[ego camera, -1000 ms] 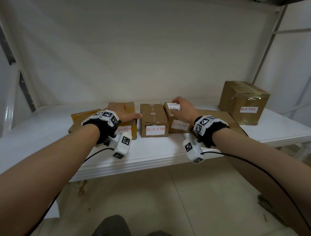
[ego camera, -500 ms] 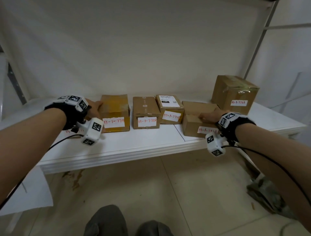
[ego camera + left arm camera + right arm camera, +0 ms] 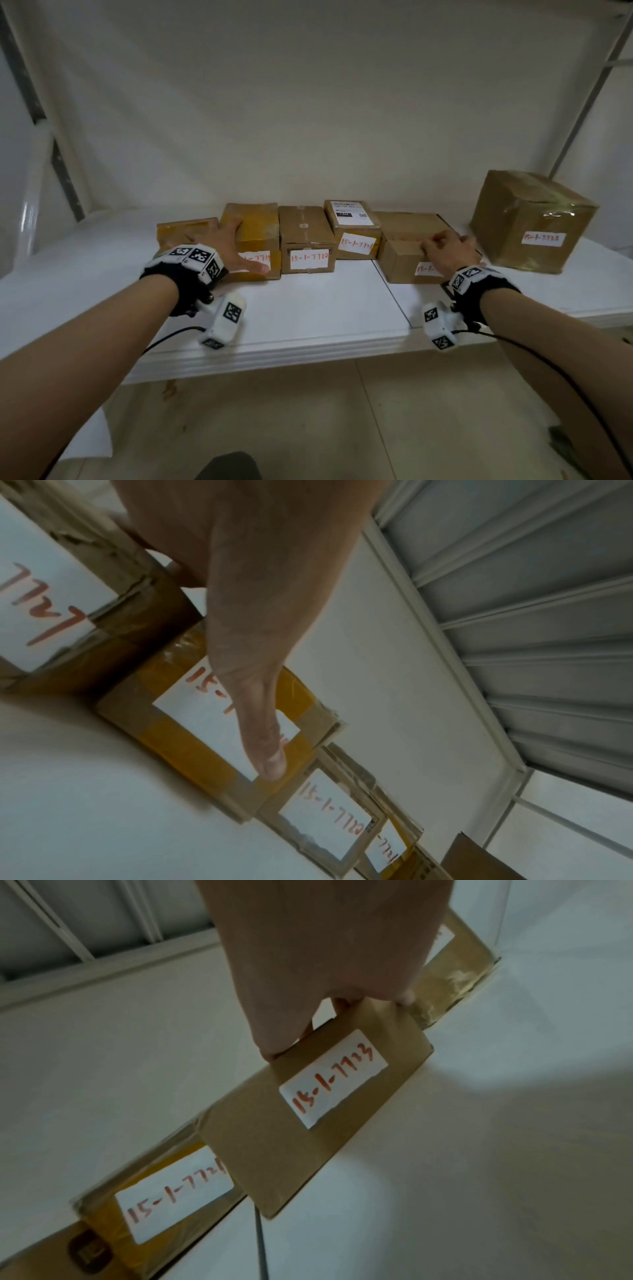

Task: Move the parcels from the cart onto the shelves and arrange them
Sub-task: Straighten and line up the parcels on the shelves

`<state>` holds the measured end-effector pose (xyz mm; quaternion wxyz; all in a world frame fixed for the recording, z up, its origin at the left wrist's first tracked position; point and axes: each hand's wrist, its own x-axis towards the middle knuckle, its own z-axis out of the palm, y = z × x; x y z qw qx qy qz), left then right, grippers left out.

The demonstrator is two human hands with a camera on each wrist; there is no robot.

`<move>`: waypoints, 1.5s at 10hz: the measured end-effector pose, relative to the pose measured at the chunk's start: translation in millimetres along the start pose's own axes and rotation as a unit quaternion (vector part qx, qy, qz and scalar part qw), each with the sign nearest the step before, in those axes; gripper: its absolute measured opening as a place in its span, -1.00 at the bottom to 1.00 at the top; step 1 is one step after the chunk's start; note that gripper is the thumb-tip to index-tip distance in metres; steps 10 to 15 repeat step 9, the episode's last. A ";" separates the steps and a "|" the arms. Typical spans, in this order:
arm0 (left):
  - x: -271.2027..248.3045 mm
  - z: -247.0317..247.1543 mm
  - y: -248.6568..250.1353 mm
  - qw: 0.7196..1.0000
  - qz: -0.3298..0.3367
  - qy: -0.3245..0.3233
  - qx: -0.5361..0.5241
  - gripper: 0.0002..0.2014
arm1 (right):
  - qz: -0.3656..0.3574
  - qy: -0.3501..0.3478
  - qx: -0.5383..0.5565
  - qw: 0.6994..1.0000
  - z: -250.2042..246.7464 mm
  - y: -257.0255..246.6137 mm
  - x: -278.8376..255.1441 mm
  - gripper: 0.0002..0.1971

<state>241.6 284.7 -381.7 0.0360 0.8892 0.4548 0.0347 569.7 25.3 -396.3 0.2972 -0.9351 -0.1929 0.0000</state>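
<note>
Several cardboard parcels with hand-written labels stand in a row on the white shelf (image 3: 308, 308). My left hand (image 3: 219, 246) lies across the front left corner of the yellow-taped parcel (image 3: 257, 226), fingers straight and thumb (image 3: 263, 737) stretched over its front label. A low parcel (image 3: 181, 229) sits just left of it. My right hand (image 3: 445, 245) grips the front top edge of the flat parcel labelled 15-1-7723 (image 3: 404, 263), thumb and fingers pinching the cardboard (image 3: 308, 1123). Between the two hands stand the 15-1-7720 parcel (image 3: 306, 229) and a parcel with a printed label (image 3: 352, 226).
A larger taped box (image 3: 531, 222) stands at the right end of the shelf, a gap apart from the row. A bare strip of shelf runs in front of the parcels. Metal uprights (image 3: 582, 102) frame the shelf; tiled floor lies below its front edge.
My left hand has shifted from the low leftmost parcel onto the yellow-taped one, thumb now on its front. My right hand has curled round the flat parcel's front edge.
</note>
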 end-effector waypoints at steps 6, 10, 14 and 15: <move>71.2 -7.9 -15.9 0.994 -0.059 -0.018 -0.093 0.49 | -0.091 -0.050 -0.107 0.989 45.3 -34.7 84.5 -0.46; 41.4 -41.3 -73.7 0.970 -0.047 0.092 -0.222 -0.26 | -0.068 0.104 -0.027 0.992 66.8 -84.8 43.7 -0.54; 41.4 -41.3 -73.7 0.970 -0.047 0.092 -0.222 -0.26 | -0.068 0.104 -0.027 0.992 66.8 -84.8 43.7 -0.54; 41.4 -41.3 -73.7 0.970 -0.047 0.092 -0.222 -0.26 | -0.068 0.104 -0.027 0.992 66.8 -84.8 43.7 -0.54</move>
